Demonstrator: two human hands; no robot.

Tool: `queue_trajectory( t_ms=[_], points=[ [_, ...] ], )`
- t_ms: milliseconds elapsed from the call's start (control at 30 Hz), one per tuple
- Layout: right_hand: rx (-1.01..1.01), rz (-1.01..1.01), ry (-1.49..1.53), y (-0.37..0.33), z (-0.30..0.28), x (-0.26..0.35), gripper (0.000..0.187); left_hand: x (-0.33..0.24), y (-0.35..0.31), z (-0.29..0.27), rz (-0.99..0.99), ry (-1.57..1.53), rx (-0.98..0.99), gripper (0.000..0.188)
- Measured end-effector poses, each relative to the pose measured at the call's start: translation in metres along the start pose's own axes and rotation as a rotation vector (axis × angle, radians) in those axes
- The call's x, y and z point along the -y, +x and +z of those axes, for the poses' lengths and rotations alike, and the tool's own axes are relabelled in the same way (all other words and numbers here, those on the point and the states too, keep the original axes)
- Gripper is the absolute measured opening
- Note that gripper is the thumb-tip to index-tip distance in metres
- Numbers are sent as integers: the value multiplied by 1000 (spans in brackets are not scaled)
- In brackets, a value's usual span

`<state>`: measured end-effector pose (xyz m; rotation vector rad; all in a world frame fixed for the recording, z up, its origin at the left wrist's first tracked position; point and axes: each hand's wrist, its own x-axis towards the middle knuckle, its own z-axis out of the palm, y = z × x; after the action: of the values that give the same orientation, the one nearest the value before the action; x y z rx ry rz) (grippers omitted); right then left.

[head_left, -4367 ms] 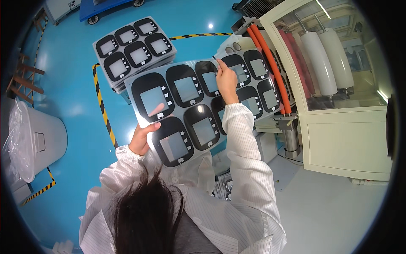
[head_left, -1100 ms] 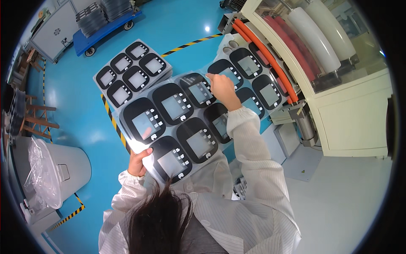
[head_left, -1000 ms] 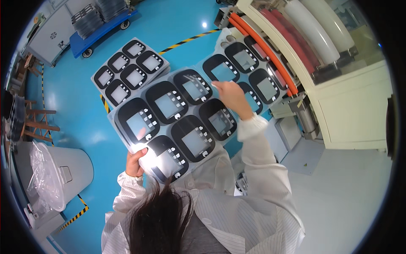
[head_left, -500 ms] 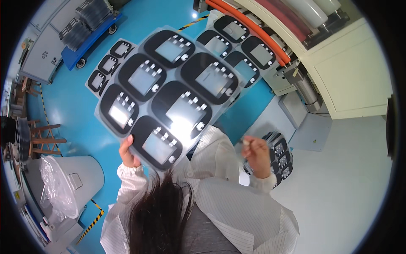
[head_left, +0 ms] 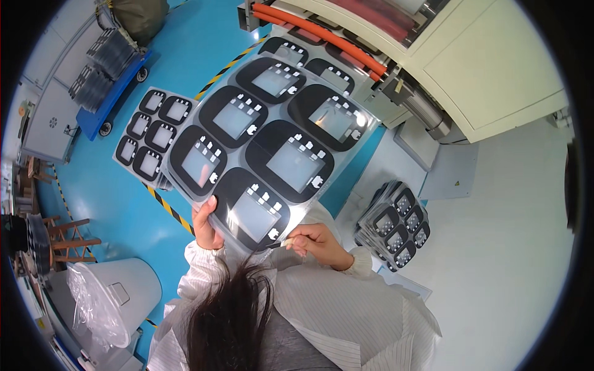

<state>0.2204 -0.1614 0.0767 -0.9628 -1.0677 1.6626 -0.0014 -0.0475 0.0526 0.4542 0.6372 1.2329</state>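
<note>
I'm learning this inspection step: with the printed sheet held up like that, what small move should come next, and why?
Probably bring the right hand fully onto the lower edge of the sheet. Only the left hand grips it at the bottom left edge, the right fingers just touch its rim, and the big clear sheet stands unsupported above.

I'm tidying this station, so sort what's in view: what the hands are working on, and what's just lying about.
In hand:
- clear sheet of six black panels, left hand gripping its lower edge
- right hand at its lower edge

Lying about:
- panel stack on blue floor
- panel stack by machine
- white bin
- blue cart
</note>
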Motion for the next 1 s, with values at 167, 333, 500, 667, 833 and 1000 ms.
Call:
queue_trajectory(
  t_ms=[167, 333, 500, 667, 833, 1000],
  points=[
    [-60, -55, 15, -4, 7, -9, 23, -2, -5, -9, -22, 37, -2, 63],
    [-157, -141, -103, 0, -8, -26, 24, -10, -15, -26, -70, -59, 102, 66],
    [-270, -315, 349, 10, -1, -51, 26, -23, -45, -98, -92, -68, 71, 62],
    [-248, -440, 389, 18, -40, -81, 20, -29, -59, -177, -180, -145, 91, 64],
    [-635, -332, 393, 11, -125, -69, 20, -40, -69, -203, -221, -133, 134, 79],
    [-577, -225, 134, 21, -64, -20, 20, -53, -76, -199, -74, 35, 215, 78]
  ],
)
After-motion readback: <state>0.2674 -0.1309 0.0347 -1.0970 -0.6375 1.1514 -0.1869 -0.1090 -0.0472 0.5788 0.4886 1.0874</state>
